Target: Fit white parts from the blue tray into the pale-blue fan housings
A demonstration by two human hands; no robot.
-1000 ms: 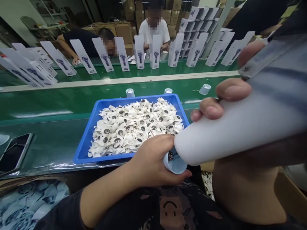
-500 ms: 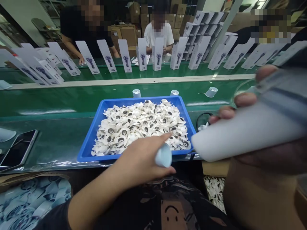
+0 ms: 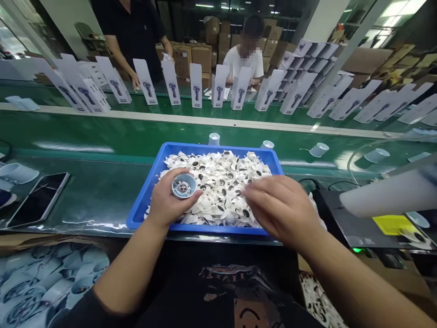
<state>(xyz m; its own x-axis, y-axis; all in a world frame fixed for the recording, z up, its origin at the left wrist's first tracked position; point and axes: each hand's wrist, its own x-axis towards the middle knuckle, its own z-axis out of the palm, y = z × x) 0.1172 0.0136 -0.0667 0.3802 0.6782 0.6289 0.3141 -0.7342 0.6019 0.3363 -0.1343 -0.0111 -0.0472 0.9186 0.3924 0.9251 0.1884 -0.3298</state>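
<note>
In the head view, the left hand (image 3: 164,200) has a light-blue round housing (image 3: 184,186) pinched between thumb and fingers, its hollow end facing up so you can see the dark round part inside. The right hand (image 3: 287,205) is over the right side of a blue tray (image 3: 225,230), fingers bunched up, but the tips are kinda blurry so I can't tell if they've got anything. White fan blades (image 3: 218,200) are heaped in the tray between and below both hands. Left of the left hand there's a phone-like slab (image 3: 39,200) on the green table (image 3: 99,191), and printed white cartons (image 3: 219,86) stand beyond both hands.
</note>
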